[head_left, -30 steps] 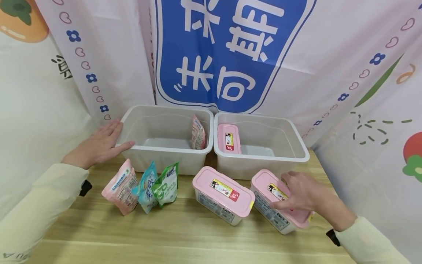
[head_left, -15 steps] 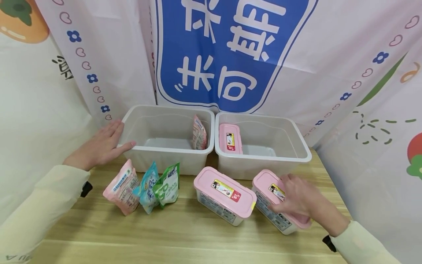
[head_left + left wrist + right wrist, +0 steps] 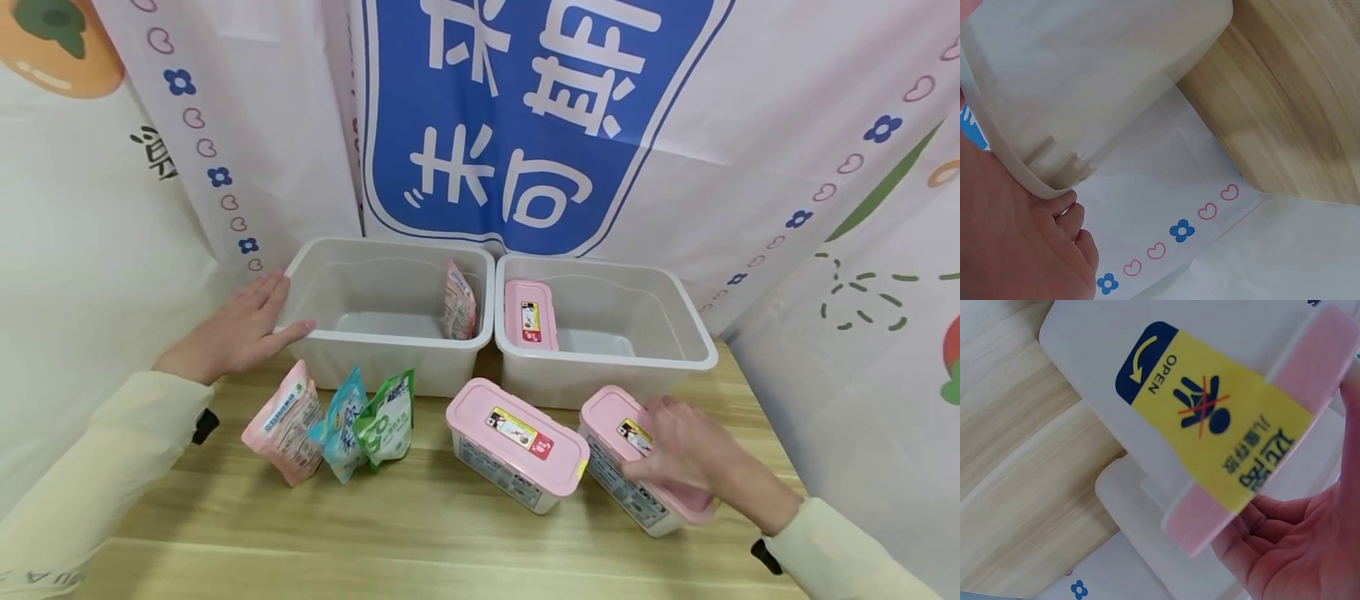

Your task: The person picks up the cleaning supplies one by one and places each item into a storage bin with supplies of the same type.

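In the head view my left hand grips the left corner of the left grey bin. The left wrist view shows its fingertips curled at the bin's rim. A pink pouch stands inside that bin. My right hand holds a pink-lidded tub across its lid from above, at the right of the table. In the right wrist view the tub's yellow label faces the camera. Left of it stands a second pink-lidded tub.
A pink pouch, a blue pouch and a green pouch stand before the left bin. The right grey bin contains a pink-lidded tub. Printed cloth hangs behind and at the sides.
The whole scene has shifted slightly right in the head view. My right hand has settled a little on the right tub's lid; the left hand stays on the bin.
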{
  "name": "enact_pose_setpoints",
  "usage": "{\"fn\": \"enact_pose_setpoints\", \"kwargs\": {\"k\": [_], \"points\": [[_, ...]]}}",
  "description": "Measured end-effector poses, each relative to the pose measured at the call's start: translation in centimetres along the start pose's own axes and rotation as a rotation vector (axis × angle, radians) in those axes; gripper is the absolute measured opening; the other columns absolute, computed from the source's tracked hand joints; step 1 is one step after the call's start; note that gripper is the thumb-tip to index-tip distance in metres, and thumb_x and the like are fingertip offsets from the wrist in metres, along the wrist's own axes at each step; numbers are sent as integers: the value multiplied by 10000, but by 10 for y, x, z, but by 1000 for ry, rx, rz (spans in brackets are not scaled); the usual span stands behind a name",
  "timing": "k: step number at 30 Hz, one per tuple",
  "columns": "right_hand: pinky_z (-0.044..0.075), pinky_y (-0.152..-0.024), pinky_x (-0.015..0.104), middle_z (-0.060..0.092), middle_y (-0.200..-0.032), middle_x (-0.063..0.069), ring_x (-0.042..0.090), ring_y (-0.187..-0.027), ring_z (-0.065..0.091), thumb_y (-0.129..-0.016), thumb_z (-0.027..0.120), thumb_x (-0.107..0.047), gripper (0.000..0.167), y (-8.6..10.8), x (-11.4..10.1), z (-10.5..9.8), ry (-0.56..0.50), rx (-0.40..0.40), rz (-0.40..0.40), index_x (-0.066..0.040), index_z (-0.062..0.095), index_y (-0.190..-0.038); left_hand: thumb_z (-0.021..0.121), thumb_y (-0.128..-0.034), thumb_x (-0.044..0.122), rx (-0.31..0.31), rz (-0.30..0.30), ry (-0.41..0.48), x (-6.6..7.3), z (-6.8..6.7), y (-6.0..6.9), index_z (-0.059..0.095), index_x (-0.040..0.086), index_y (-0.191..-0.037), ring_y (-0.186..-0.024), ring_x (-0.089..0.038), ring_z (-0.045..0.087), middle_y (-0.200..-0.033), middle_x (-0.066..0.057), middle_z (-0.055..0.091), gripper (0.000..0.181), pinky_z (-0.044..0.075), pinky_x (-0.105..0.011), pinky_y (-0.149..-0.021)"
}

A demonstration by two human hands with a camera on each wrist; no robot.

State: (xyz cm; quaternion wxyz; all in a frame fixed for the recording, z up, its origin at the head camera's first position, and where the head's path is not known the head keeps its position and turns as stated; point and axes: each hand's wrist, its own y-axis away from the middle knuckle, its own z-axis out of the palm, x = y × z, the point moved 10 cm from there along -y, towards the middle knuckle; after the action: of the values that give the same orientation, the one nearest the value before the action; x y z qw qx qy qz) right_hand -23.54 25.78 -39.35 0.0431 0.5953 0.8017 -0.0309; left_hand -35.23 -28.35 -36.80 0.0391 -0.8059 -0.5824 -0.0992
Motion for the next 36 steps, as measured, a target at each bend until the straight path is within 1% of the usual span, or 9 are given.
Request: {"fn": "enact_pose_setpoints", "kwargs": {"k": [7,14,18,25,29,36], "points": [[422,-487,225,540,-762,-4,113,-629,513,-667,843,-568,607,2,-1,-4,-9,5,-8,-82,575,-913,387,-1082,615,-7,-5,0,-1,0,-1,0,-99,-1643,-1612,-541,14,-1730,-334,-50,988,79,-703,-1294],[403,-494,238,517,-744,-17,116,-617,488,-644,837,-562,610,6,0,-15,26,64,-25,-77,580,-908,382,-1083,612,-12,-7,6,2,1,-2,-8,-99,-1643,-1614,-538,3,-1730,-332,-58,985,71,-705,-1293],[401,-497,235,517,-741,-20,112,-615,488,-632,834,-561,635,8,-1,-21,46,80,-41,-56,591,-931,376,-1086,608,-16,-10,6,2,2,-1,-7,-104,-1640,-1612,-539,-2,-1727,-335,-65,980,66,-712,-1291],[417,-506,226,532,-761,-9,119,-630,505,-634,840,-543,665,11,-3,-28,26,54,-25,-29,598,-980,379,-1087,602,-18,-6,6,1,2,-1,-7,-106,-1639,-1611,-542,-2,-1724,-342,-61,977,66,-713,-1290],[433,-518,236,547,-776,-4,126,-642,518,-632,848,-564,697,12,-5,-35,19,42,-19,-28,601,-1002,378,-1086,602,-20,-6,7,1,2,-1,-7,-105,-1639,-1611,-543,0,-1724,-343,-59,977,62,-716,-1289],[434,-527,243,553,-780,-3,119,-641,516,-651,840,-562,664,14,-10,-48,33,30,-30,-41,592,-981,361,-1087,614,-30,-12,12,1,2,-2,-31,-102,-1637,-1613,-537,-16,-1723,-335,-88,984,53,-714,-1290]]}}
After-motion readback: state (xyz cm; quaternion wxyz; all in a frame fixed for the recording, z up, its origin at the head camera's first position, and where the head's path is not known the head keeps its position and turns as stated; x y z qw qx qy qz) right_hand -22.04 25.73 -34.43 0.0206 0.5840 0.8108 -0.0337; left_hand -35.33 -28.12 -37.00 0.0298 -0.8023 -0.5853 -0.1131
